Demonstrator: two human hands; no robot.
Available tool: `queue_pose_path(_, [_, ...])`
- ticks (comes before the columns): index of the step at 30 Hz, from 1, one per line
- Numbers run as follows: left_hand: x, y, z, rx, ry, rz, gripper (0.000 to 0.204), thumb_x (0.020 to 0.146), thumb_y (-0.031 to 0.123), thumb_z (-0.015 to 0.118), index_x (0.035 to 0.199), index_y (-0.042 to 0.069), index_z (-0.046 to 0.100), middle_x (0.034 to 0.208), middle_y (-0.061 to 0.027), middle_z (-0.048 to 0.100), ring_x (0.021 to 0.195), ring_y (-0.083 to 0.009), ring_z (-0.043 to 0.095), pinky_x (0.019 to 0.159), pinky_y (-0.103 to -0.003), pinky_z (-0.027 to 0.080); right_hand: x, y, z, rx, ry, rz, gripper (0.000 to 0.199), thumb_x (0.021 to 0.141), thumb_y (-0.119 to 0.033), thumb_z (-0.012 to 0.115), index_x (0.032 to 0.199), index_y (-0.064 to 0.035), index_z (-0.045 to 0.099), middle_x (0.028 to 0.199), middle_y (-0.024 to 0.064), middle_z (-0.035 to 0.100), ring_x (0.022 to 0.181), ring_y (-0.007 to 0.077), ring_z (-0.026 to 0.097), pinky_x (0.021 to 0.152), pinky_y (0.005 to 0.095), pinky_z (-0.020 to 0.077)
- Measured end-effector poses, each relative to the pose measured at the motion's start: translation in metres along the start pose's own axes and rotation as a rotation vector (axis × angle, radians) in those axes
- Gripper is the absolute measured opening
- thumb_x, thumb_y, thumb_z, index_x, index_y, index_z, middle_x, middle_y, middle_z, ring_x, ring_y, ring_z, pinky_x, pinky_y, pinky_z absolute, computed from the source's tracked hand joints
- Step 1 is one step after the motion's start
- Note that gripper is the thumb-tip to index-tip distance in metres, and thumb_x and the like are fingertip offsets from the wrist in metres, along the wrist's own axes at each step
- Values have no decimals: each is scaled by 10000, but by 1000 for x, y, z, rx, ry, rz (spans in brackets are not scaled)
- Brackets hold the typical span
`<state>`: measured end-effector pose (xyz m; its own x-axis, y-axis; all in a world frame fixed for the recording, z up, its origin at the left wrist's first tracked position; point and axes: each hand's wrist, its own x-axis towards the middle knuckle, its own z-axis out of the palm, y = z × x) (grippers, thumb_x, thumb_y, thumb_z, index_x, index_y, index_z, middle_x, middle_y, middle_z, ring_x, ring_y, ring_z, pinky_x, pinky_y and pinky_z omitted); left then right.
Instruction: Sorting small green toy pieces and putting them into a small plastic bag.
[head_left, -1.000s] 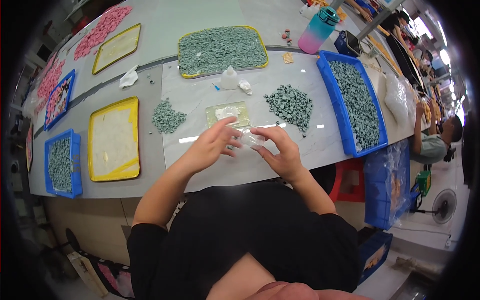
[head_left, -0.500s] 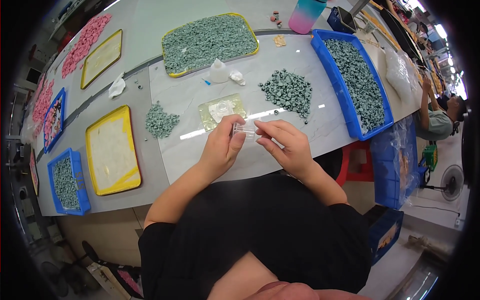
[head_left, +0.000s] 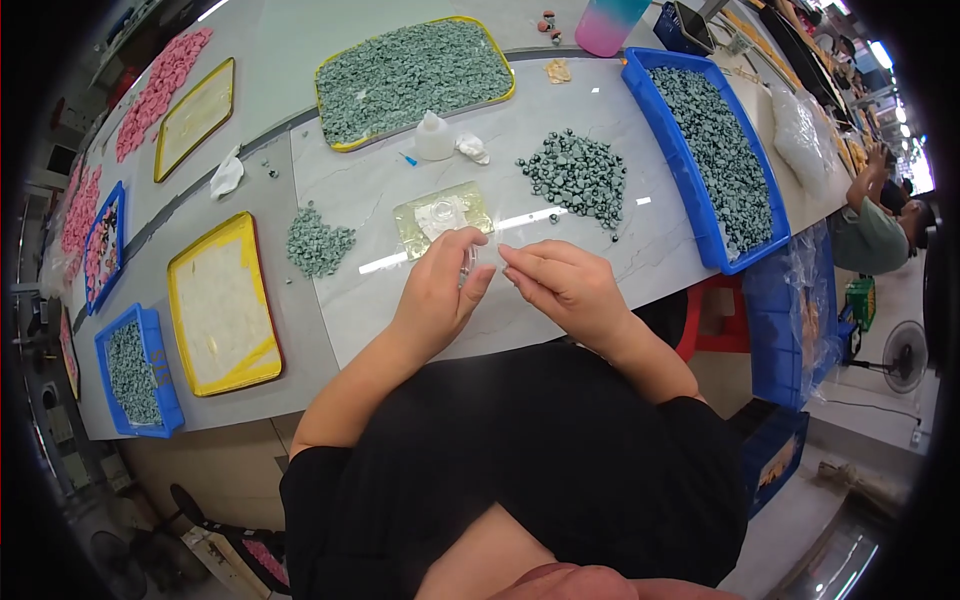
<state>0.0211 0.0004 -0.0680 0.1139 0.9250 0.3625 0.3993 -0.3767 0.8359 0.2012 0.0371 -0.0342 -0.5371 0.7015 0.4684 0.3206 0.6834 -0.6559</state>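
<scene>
My left hand is closed around a small clear plastic piece, whose rounded edge shows between fingers and thumb. Close beside it, my right hand has thumb and forefinger pinched together; whatever lies between the tips is too small to make out. Just beyond my hands lies a flat yellowish pad with white material and a clear round piece on it. A pile of small grey-green pieces is to the left. On the right is a pile of darker, shiny green pieces.
A white squeeze bottle and crumpled tissue stand past the pad. Farther back is a yellow-rimmed tray of green pieces. Blue bins flank the table. A yellow tray lies left; a co-worker is far right.
The clear piece has shifted left, deeper into my left hand. My right fingertips have moved slightly left and come closer together. The view has shifted a little.
</scene>
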Motion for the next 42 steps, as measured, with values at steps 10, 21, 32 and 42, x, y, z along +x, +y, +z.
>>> queue_pose_path(10, [3,4,3,8,-11,-231,249,945,240,519,1006,0,536,734,-140,552,609,-267,536,582,-342,443,-2,15,1,-169,-20,-84,267,761,18,658,1026,-10,648,832,96,641,715,217,622,618,292,503])
queue_pose_path(21, [-1,4,4,-56,33,-246,320,987,285,436,904,11,580,570,-57,476,528,-124,437,510,-278,376,-2,10,-8,-9,-60,-183,280,735,60,650,1007,-3,650,857,86,622,717,216,599,629,307,490])
queue_pose_path(32, [-7,7,-2,-76,-5,-291,377,956,270,495,709,-14,494,577,-152,489,487,-266,436,499,-365,384,-2,-7,-11,-187,-157,-330,287,699,2,605,983,40,609,897,124,610,771,268,593,678,343,496])
queue_pose_path(42, [-11,17,-5,-28,-24,-225,276,942,250,511,866,-7,579,661,-154,567,604,-300,576,575,-348,452,-4,-12,-13,-139,-151,-239,229,723,44,641,949,16,618,877,105,608,772,249,599,682,326,505])
